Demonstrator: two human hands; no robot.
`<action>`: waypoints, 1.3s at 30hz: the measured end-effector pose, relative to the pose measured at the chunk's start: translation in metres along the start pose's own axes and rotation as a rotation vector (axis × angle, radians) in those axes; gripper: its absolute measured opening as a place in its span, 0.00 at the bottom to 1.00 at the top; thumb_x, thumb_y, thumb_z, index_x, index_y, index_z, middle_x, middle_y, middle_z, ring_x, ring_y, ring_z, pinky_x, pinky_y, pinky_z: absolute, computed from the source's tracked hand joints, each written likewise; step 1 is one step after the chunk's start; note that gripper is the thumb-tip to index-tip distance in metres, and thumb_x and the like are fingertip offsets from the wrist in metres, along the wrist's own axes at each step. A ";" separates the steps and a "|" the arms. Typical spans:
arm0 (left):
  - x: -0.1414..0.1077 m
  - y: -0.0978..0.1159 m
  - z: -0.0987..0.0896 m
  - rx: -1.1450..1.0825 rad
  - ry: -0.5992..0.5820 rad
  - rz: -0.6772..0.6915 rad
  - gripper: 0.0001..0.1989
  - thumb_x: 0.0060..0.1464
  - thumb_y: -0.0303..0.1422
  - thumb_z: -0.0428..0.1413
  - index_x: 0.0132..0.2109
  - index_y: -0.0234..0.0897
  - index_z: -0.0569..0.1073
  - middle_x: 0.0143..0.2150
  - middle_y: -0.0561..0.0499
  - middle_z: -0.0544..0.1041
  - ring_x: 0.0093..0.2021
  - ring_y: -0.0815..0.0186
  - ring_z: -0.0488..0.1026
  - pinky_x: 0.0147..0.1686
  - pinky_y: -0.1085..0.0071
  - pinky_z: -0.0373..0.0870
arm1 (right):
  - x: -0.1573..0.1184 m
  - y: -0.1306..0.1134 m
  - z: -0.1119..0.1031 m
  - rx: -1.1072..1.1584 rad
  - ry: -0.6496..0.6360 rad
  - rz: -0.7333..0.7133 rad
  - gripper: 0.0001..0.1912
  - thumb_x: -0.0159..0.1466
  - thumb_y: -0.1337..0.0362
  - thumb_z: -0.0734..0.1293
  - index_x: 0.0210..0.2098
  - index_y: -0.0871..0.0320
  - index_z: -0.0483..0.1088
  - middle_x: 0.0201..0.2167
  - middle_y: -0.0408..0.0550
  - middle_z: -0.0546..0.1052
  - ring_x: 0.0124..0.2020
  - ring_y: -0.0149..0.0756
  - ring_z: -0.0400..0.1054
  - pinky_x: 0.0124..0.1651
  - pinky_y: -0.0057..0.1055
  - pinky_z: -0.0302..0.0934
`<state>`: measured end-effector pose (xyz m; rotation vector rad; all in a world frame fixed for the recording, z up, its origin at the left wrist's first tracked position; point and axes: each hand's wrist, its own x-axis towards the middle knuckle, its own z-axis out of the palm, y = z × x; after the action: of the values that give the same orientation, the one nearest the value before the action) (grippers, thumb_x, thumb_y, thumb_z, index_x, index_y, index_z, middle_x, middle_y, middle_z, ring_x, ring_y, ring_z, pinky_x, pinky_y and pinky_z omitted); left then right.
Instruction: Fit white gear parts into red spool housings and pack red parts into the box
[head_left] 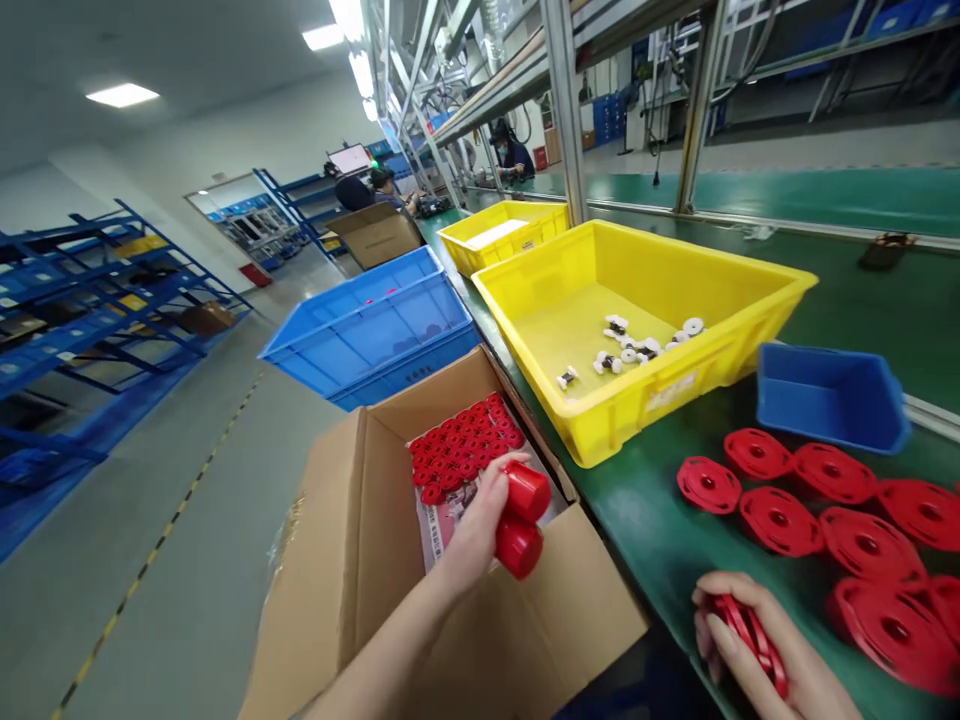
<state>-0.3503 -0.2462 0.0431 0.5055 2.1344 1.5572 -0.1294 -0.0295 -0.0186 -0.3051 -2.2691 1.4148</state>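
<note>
My left hand [474, 528] is closed around two shiny red cylindrical parts [528, 490], held side by side above an open cardboard box [585, 585]. Inside that box, rows of similar small red parts [466, 440] stand close together on a printed sheet. At the green bench's near edge, my right hand [801, 662] grips a red slotted disc-shaped part [752, 632], partly covered by the fingers. Beside it, several red round parts with central holes [780, 520] lie on the green bench top [630, 510].
A large yellow bin [540, 310] holds several white-and-black spool-like pieces [637, 350]. Right of it sits a small blue bin [832, 395]. Stacked blue crates [375, 325] stand behind the box. Metal posts [564, 110] rise from the bench. Two people work farther back.
</note>
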 end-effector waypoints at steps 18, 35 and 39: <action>-0.068 0.025 0.139 -0.003 -0.252 0.154 0.22 0.66 0.51 0.45 0.58 0.43 0.63 0.55 0.45 0.70 0.55 0.58 0.69 0.57 0.63 0.66 | -0.005 -0.039 -0.017 0.233 0.116 -0.039 0.10 0.69 0.54 0.64 0.46 0.52 0.68 0.40 0.47 0.71 0.42 0.36 0.68 0.47 0.33 0.65; -0.050 0.025 0.153 -0.080 0.120 0.110 0.28 0.62 0.58 0.43 0.57 0.43 0.65 0.53 0.47 0.72 0.51 0.60 0.70 0.50 0.67 0.69 | -0.011 -0.031 -0.006 0.156 0.014 -0.133 0.11 0.67 0.65 0.66 0.49 0.52 0.66 0.44 0.47 0.70 0.46 0.36 0.68 0.51 0.32 0.65; -0.046 0.024 0.154 -0.123 0.113 0.076 0.29 0.60 0.59 0.45 0.56 0.42 0.66 0.53 0.46 0.72 0.51 0.60 0.70 0.50 0.67 0.69 | -0.009 -0.029 -0.006 0.176 0.005 -0.145 0.12 0.67 0.66 0.66 0.50 0.52 0.66 0.46 0.47 0.70 0.48 0.36 0.68 0.53 0.32 0.64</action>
<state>-0.2263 -0.1424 0.0320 0.4730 2.1063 1.7855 -0.1169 -0.0415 0.0068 -0.0859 -2.0983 1.5218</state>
